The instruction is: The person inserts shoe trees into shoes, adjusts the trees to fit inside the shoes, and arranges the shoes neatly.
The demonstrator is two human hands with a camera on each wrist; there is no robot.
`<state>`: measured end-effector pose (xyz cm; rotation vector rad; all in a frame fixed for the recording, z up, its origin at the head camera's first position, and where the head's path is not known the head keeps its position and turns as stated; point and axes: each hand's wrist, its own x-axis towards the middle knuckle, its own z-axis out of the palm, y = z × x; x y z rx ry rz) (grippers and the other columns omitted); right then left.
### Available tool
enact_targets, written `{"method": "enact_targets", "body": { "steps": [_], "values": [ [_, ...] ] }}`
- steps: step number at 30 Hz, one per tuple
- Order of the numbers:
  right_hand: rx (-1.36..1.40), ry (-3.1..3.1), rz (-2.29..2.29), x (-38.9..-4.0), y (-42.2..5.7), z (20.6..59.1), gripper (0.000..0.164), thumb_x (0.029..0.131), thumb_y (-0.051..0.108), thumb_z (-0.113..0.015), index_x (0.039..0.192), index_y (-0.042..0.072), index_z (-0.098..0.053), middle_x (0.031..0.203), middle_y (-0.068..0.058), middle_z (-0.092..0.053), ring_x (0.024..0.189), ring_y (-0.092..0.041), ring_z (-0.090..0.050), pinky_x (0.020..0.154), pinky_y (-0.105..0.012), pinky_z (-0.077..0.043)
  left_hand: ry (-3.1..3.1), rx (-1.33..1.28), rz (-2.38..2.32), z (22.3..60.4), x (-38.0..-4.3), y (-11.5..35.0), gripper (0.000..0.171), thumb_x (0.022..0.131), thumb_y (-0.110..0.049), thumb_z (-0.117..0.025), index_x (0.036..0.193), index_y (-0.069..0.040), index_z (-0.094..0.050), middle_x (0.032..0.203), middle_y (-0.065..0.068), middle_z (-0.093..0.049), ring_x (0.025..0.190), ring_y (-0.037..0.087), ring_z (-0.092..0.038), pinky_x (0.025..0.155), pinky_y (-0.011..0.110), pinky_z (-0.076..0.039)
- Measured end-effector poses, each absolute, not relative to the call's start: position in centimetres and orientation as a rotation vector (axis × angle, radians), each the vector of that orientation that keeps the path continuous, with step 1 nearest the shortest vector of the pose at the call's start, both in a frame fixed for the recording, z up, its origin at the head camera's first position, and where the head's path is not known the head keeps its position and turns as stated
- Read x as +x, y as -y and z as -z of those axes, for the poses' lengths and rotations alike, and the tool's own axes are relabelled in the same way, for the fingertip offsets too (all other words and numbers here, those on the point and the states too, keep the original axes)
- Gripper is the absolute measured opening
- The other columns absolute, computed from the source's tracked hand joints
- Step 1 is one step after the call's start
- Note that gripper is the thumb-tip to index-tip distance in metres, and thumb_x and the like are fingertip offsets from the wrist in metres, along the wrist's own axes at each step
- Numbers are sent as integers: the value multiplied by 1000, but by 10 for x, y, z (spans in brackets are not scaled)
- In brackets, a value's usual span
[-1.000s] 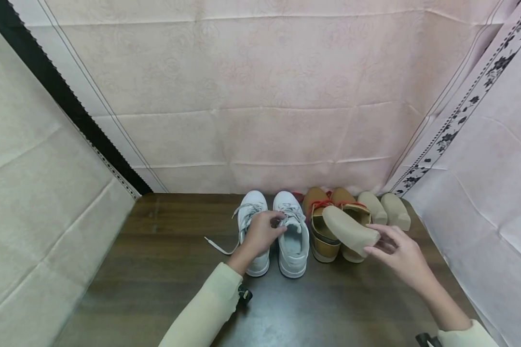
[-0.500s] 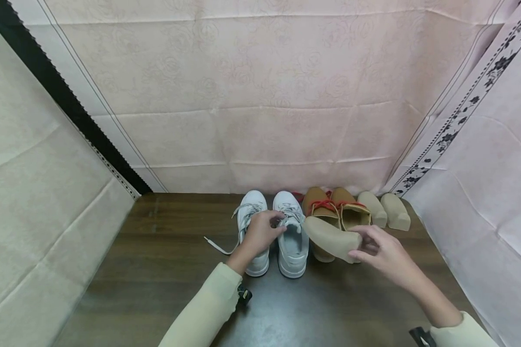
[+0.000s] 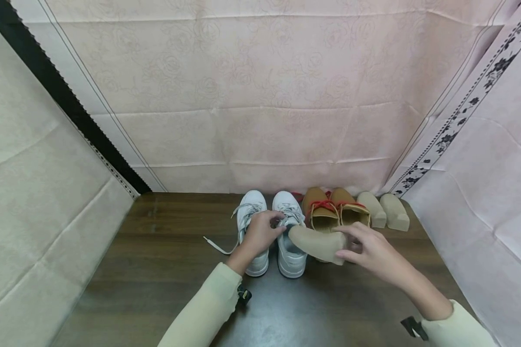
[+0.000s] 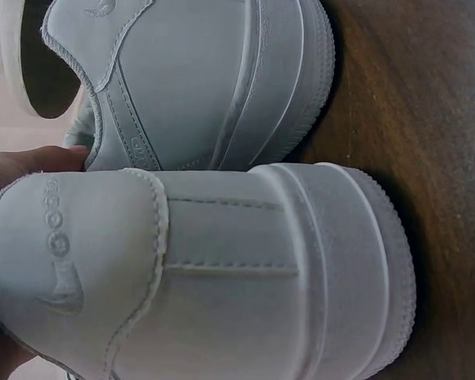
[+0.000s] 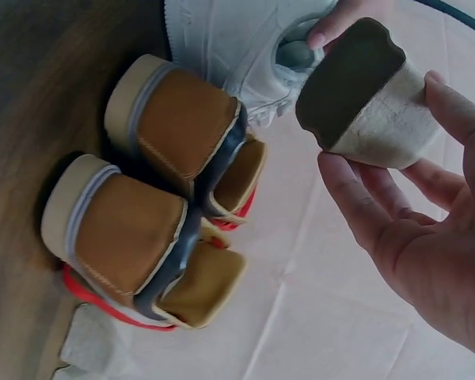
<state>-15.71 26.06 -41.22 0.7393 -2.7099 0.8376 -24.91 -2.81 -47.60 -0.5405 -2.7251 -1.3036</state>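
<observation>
A pair of white lace-up sneakers stands side by side in the head view, the right sneaker [image 3: 292,265] and the left sneaker [image 3: 253,198]. My left hand [image 3: 259,234] reaches over the left one, with curled fingers and thumb at the tongue and opening of the right sneaker. Between the fingers and thumb of my right hand [image 3: 373,248] is a beige, foot-shaped shoe tree [image 3: 316,242]. Its rounded toe overlaps the right sneaker's opening, and its hollow dark end [image 5: 344,83] faces the right wrist camera. Sneaker heels [image 4: 206,285] fill most of the left wrist view, hiding most of the left hand.
Brown shoes [image 3: 316,195] with red laces stand right of the sneakers. Two more beige shoe trees [image 3: 395,212] lie beyond them near the right wall. A loose white lace [image 3: 217,246] trails left on the dark wooden floor [image 3: 165,270]. Cloth-covered walls [image 3: 260,135] enclose the space.
My right hand has carried the shoe tree leftward from over the brown shoes to the right sneaker's opening. The left hand has stayed in place.
</observation>
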Motion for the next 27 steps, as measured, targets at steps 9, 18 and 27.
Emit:
{"method": "enact_targets", "body": {
  "steps": [9,18,27],
  "values": [
    [770,2765,-803,-163,-246,401,45,84,26,-86,123,10,-70,97,7,-66,84,-8,-59,71,-28,-54,2723,-549,1277,477,-250,28,26,89,-10,-81,115,-8,-77,110,8,-77,99,23,-73,85,37,-60],
    [743,2832,-669,-165,-223,391,45,86,30,-84,123,6,-72,91,2,-64,80,-11,-56,67,-28,-49,2736,-545,1251,475,-249,27,27,90,-11,-80,117,-10,-77,110,7,-77,99,21,-72,87,37,-59],
    [654,2893,-450,-167,-193,382,46,89,34,-81,121,3,-72,108,-17,-73,93,-32,-71,79,-49,-59,2731,-568,1195,477,-250,26,24,89,-9,-79,113,-8,-78,104,7,-77,93,19,-70,82,34,-59]
  ]
}}
